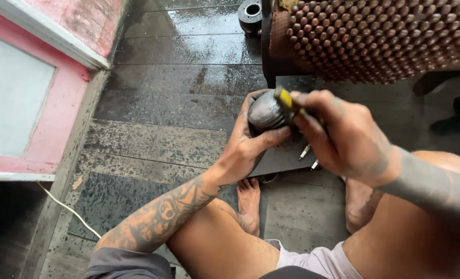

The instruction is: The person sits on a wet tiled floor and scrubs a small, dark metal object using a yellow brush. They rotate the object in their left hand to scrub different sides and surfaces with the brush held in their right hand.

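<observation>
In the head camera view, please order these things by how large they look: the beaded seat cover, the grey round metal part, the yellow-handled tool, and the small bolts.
1. Beaded seat cover, clearly the largest.
2. Grey round metal part, partly hidden by the left hand.
3. Yellow-handled tool, mostly covered by the right hand, so its rank is uncertain.
4. Small bolts, the smallest.

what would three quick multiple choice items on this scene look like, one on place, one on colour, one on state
1. Where is the beaded roller?
A above the hands
B under the feet
C inside the pink frame

2. What colour shows on the tool?
A yellow
B blue
C white

3. How is the left hand?
A flat on the floor
B closed around the round metal part
C empty in the air

Answers:
1 A, it fills the top right.
2 A, its handle tip shows yellow above the right hand.
3 B, fingers wrap its sides.
</observation>
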